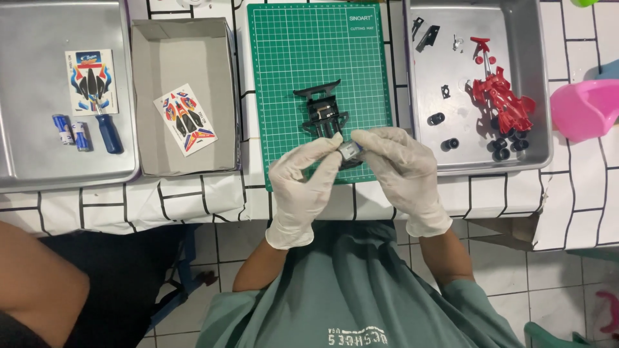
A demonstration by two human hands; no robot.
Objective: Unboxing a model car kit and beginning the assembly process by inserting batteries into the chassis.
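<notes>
Centre frame, near edge of green cutting mat (284,77): left hand (303,187) and right hand (401,174), both gloved, fingertips pinched on rear end of black toy car chassis (325,116). Chassis likely light, stiff thin plastic, fragile at tabs; grip side rails. Right tray (541,96): red car body (500,96), black wheels (449,144). Upper left: cardboard box (148,96).

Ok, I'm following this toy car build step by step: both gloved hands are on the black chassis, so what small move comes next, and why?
Probably press the small blue-grey part down into the near end of the black plastic toy car chassis. The left hand and right hand both pinch it there over the green cutting mat, and it doesn't look fully seated.
</notes>
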